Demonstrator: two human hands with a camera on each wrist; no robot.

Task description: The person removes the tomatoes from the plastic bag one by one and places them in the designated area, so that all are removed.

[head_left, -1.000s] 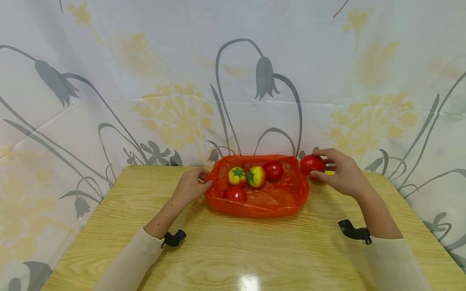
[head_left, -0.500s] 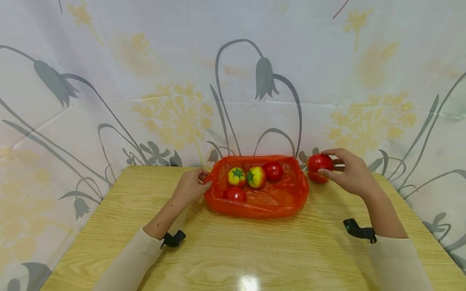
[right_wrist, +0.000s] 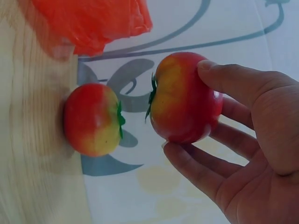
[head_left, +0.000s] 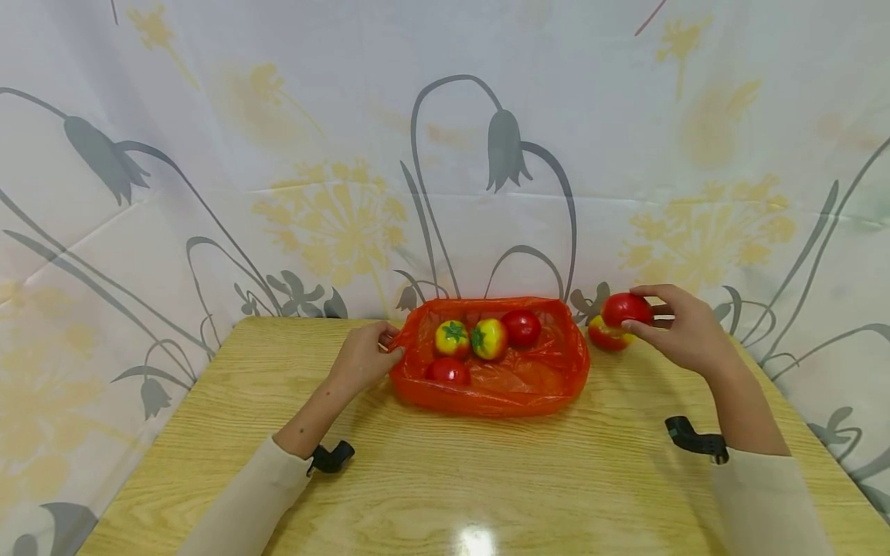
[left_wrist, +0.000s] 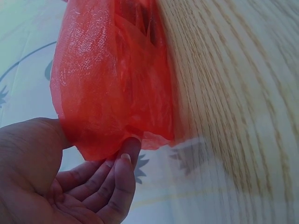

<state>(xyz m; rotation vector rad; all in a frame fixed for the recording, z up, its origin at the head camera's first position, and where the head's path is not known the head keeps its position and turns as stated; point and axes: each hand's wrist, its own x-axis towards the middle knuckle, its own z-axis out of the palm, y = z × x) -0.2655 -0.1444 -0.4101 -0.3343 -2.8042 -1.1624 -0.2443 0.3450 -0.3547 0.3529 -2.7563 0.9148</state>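
Note:
A red plastic bag (head_left: 487, 401) lies spread wide at the back of the table with several red-and-yellow tomatoes (head_left: 490, 340) inside. My left hand (head_left: 363, 357) pinches its left edge; the right wrist view shows only the bag's other end. Thumb and fingers of my right hand (head_left: 684, 328) grip a tomato (right_wrist: 184, 98), raised to the right of the bag with its green calyx facing away from the palm. Another tomato (right_wrist: 92, 120) rests on the table just below the held one, partly covered by it in the head view.
The wooden table (head_left: 417, 479) ends at a patterned cloth (head_left: 313, 139) hanging behind it. A black wrist camera (head_left: 695, 439) sits on the right wrist, another camera (head_left: 331, 455) on the left.
My right hand has moved right, away from the bag, with the tomato in it. More of the tomato on the table has come into sight. The left hand stays in place.

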